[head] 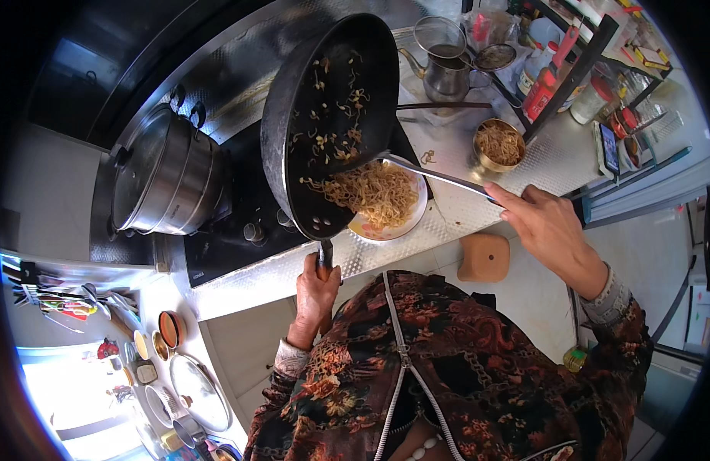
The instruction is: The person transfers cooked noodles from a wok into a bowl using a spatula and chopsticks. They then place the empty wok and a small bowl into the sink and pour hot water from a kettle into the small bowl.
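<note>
My left hand (pixel 317 291) grips the handle of a black wok (pixel 343 86), which is tilted steeply over a patterned white plate (pixel 415 222). Noodles with bean sprouts (pixel 378 193) lie heaped on the plate and reach back over the wok's lower rim. Scattered sprouts and short noodle bits cling to the wok's inside. In my right hand (pixel 542 230) is the handle of a metal spatula (pixel 441 176); its head is at the wok's rim just above the heap, partly hidden.
A steel steamer pot with a lid (pixel 176 178) stands on the black cooktop (pixel 216 259) at left. Toward the right are a brass-coloured bowl of noodles (pixel 499 145), a metal kettle (pixel 447 75), chopsticks (pixel 447 106), bottles on a rack and a phone (pixel 608 148). A stool (pixel 484 257) stands below the counter.
</note>
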### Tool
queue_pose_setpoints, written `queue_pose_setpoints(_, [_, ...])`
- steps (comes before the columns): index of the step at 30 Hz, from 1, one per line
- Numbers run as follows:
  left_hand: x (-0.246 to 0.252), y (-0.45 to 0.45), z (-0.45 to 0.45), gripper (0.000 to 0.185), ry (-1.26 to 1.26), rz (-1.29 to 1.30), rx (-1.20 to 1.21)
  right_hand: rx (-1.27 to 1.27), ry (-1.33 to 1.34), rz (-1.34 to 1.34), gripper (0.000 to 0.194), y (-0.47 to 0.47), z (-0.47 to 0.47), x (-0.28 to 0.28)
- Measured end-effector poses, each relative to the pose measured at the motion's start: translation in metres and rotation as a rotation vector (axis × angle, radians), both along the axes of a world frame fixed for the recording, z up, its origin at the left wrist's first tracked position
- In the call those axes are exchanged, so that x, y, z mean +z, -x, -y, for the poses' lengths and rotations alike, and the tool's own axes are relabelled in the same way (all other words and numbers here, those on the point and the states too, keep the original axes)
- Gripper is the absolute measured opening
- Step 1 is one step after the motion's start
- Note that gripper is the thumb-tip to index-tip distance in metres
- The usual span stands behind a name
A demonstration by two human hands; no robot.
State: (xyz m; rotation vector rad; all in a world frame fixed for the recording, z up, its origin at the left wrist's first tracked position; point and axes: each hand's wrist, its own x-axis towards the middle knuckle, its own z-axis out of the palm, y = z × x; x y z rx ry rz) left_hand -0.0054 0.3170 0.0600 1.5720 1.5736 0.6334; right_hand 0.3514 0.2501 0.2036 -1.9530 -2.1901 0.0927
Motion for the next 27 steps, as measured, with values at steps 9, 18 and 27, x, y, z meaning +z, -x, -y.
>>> queue_pose_setpoints(9, [-0.014, 0.004, 0.003, 0.032, -0.006, 0.006, -0.015, 0.166, -0.172, 0.218, 0.048, 0.001, -0.01, -0.02])
queue_pose_setpoints(18, [-0.025, 0.001, -0.004, 0.025, -0.13, 0.035, -0.037, 0.135, -0.038, 0.28, 0.05, -0.008, 0.007, -0.013])
queue_pose_setpoints(27, [-0.008, -0.002, -0.013, 0.029, -0.078, 0.002, 0.039, 0.135, -0.032, 0.311, 0.049, -0.01, 0.003, -0.013])
